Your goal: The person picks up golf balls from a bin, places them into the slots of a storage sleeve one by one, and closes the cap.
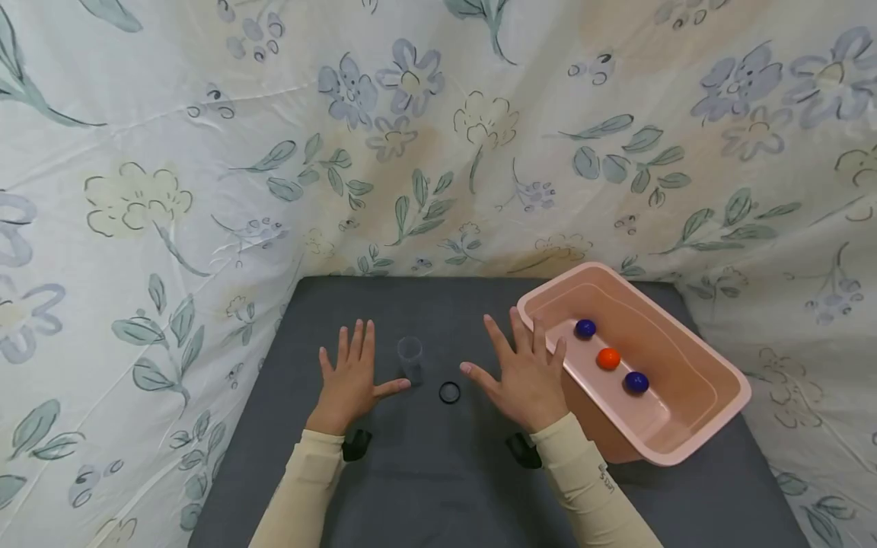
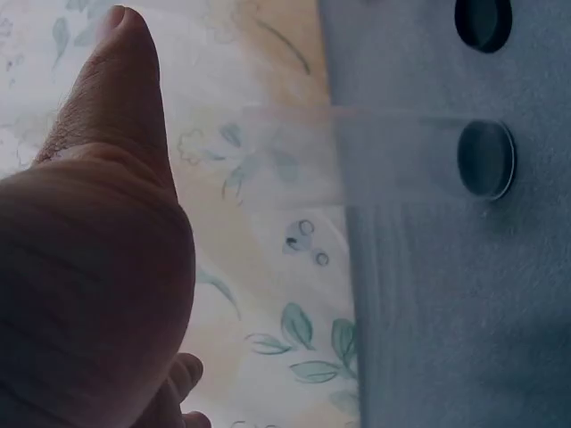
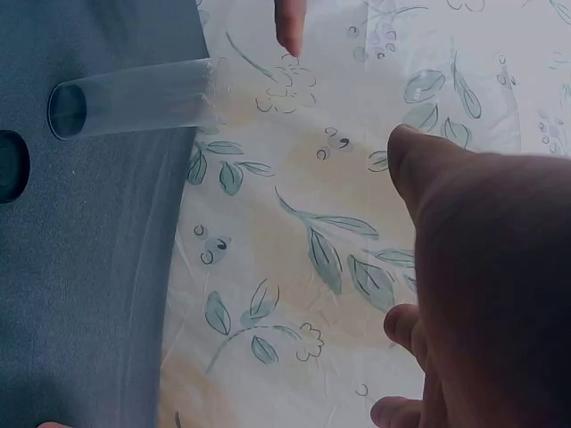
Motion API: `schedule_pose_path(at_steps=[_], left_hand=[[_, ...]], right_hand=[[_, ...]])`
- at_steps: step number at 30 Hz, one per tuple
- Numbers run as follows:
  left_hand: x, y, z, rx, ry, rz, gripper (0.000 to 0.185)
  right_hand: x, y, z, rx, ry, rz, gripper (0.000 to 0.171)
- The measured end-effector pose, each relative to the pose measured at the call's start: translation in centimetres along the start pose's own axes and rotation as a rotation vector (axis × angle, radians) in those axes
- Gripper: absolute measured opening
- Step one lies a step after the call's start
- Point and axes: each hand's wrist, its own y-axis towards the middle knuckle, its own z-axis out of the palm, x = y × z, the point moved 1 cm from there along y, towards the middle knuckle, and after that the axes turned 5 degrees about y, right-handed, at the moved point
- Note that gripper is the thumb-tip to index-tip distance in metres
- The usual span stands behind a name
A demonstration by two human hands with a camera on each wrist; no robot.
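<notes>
My left hand is spread over the dark table with nothing in it, its thumb pointing towards a clear plastic tube. That tube stands upright; the left wrist view shows its round base on the table. A black ring, perhaps a lid, lies between the hands. My right hand is also spread and holds nothing; in the head view it overlaps the near left side of a pink bin. Inside the bin are two blue balls with an orange ball between them.
The grey-black tabletop runs under both arms. Floral cloth hangs behind the table and along both sides. The bin takes up the table's right part, its rim raised above the surface.
</notes>
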Motion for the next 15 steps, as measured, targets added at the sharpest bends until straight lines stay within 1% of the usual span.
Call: schedule_pose_path(at_steps=[2,4,7,10,13,15], left_hand=[[-0.1,0.2,0.3,0.008,-0.029,0.011,0.127],[-0.1,0.4,0.8,0.02,-0.088,0.022,0.125],[-0.2,0.8,1.8,0.04,-0.214,0.039,0.12],[-0.3,1.2,3.2,0.056,-0.368,0.046,0.113],[-0.4,1.6,4.5,0.044,-0.492,0.036,0.106],[-0.6,1.8,5.1,0.022,-0.545,0.028,0.101]], right_hand=[[-0.1,0.0,-0.1,-0.003,0.002,0.002,0.09],[-0.2,0.0,-0.2,-0.003,0.007,0.005,0.089],[-0.3,-0.1,-0.4,-0.004,0.014,0.003,0.089],[-0.4,-0.2,-0.5,-0.005,0.022,-0.004,0.087],[-0.5,-0.2,-0.7,-0.004,0.028,-0.006,0.086],[-0.5,-0.3,-0.8,-0.004,0.029,-0.005,0.085]])
